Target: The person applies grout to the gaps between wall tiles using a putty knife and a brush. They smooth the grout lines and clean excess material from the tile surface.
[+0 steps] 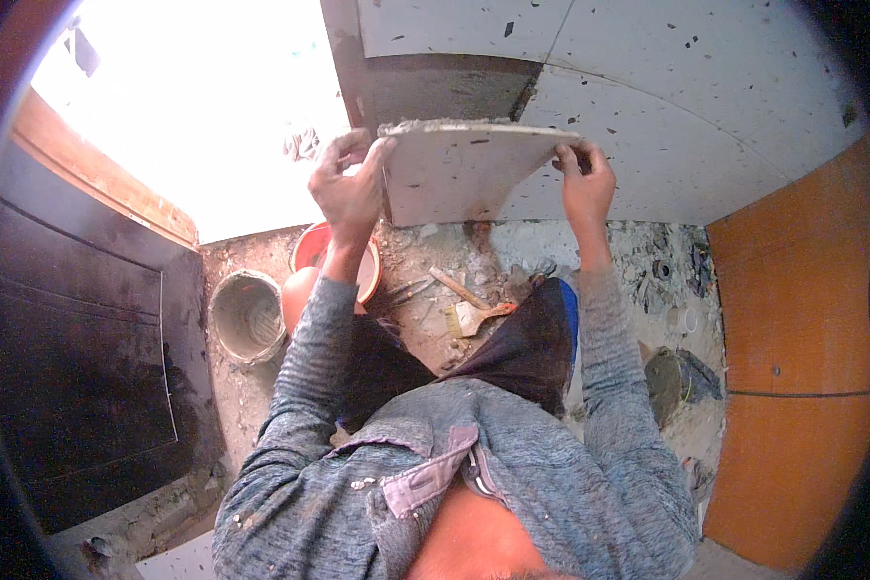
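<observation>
A pale speckled floor tile [459, 174] is held up in front of me, tilted, with grey mortar along its far edge. My left hand [348, 188] pinches its left far corner between thumb and fingers. At the right far corner, my right hand [587, 184] grips it the same way. Just beyond the tile lies a dark grey bare patch [435, 82], bordered by laid speckled tiles [648, 111]. Whatever lies directly under the held tile is hidden.
Between my knees lie a paint brush [469, 317] and a wooden handle [457, 288]. A grey bucket [247, 319] and an orange bucket [309, 244] stand at left. Dark panelling [77, 329] flanks the left side, orange-brown wood panels [793, 309] the right. Rubble [662, 271] litters the right floor.
</observation>
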Motion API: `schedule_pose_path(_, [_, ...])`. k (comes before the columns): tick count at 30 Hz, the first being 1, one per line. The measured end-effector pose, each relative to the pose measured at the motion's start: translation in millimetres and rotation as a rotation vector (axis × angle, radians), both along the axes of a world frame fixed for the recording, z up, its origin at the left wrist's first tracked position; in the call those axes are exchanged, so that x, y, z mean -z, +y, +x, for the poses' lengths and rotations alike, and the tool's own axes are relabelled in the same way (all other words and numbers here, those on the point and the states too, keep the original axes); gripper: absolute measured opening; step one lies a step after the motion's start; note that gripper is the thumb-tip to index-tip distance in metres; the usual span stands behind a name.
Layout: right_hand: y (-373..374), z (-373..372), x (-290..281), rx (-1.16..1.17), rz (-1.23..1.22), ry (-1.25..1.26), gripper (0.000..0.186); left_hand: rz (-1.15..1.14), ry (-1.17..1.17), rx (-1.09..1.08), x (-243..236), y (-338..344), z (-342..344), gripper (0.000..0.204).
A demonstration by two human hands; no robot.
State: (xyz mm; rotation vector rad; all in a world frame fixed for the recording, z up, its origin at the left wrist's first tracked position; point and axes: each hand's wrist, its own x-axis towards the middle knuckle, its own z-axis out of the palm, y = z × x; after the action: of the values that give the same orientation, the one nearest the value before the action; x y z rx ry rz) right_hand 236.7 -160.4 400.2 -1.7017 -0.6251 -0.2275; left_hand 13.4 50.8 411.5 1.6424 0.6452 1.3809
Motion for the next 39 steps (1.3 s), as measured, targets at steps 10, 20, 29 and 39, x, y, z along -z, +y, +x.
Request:
schedule_pose_path(10, [-76, -38, 17, -0.101, -0.068, 0.120, 0.015, 0.301, 0.307, 0.065, 6, -40, -63, 0.018])
schedule_pose_path(20, [-165, -86, 61, -0.164, -0.070, 0.111, 0.020, 0.898, 0.250, 0.606, 15, -27, -92, 0.036])
schedule_pose_path(29, [-269, -169, 135, -0.288, 0.242, 0.609, 0.034, 1.352, 0.082, 1.503, 53, -70, -89, 0.015])
schedule_pose_path(39, [-305, -234, 183, -0.278, 0.256, 1.128, 0.049, 1.435, -0.117, 1.803, 131, -142, -115, 0.024])
